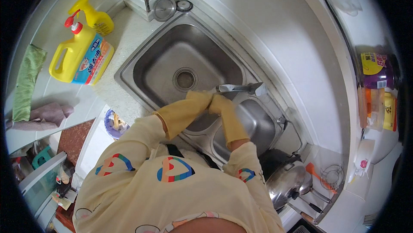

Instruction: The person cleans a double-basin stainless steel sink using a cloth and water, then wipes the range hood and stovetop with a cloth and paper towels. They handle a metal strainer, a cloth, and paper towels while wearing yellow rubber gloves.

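My left hand (198,100) and my right hand (222,103) both wear long yellow rubber gloves. They meet below the spout of the metal faucet (243,88), over the near edge of the large stainless steel basin (156,61). Motion blur hides the fingers, so whether they hold anything is unclear. A round drain strainer (185,79) lies in the floor of that basin, just beyond my left glove. Below my right hand is the smaller steel basin (258,116), partly covered by my glove and forearm.
On the left counter stand a yellow pump jug of cleaner (85,57) and a yellow spray bottle (96,18). A steel drain lid (164,8) lies at the far corner. Steel cookware (287,181) sits at the right. Low on the left is a purple-rimmed bin (109,129) with scraps.
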Demonstrator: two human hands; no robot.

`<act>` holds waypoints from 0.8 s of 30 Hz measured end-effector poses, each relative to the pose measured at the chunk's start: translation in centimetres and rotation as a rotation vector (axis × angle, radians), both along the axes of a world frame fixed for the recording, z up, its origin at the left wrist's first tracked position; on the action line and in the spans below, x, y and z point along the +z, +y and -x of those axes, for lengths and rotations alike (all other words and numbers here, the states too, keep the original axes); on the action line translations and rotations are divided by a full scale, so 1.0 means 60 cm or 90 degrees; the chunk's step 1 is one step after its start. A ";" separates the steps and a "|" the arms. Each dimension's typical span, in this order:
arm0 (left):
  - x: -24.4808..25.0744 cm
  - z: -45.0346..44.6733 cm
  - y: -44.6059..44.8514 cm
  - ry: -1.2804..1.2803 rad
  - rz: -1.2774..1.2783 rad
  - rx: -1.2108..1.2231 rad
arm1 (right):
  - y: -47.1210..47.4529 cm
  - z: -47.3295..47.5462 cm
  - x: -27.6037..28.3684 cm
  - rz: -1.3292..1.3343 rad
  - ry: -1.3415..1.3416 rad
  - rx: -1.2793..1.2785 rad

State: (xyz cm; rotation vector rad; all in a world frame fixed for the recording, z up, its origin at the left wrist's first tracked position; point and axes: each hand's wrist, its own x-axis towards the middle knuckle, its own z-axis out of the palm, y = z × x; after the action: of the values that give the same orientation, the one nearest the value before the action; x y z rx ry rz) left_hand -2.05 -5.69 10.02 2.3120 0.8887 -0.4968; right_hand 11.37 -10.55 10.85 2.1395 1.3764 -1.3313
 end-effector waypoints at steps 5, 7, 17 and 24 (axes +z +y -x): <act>0.006 0.035 0.031 -0.134 0.103 0.048 | -0.006 0.007 0.014 -0.180 0.003 -0.118; -0.009 0.052 0.051 -0.225 0.268 0.115 | -0.042 0.036 0.013 -0.445 -0.067 -0.187; -0.007 0.049 0.025 -0.077 0.870 0.142 | -0.074 0.029 0.050 -0.539 -0.192 0.323; 0.032 0.043 0.018 -0.039 -0.013 -0.223 | -0.055 0.071 0.087 -0.220 -0.143 0.116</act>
State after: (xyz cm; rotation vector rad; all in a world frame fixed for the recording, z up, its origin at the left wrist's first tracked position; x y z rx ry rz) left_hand -4.61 -4.63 11.97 2.4990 0.4602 -0.5605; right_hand 7.09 -13.87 16.09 2.2204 1.7557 -0.8045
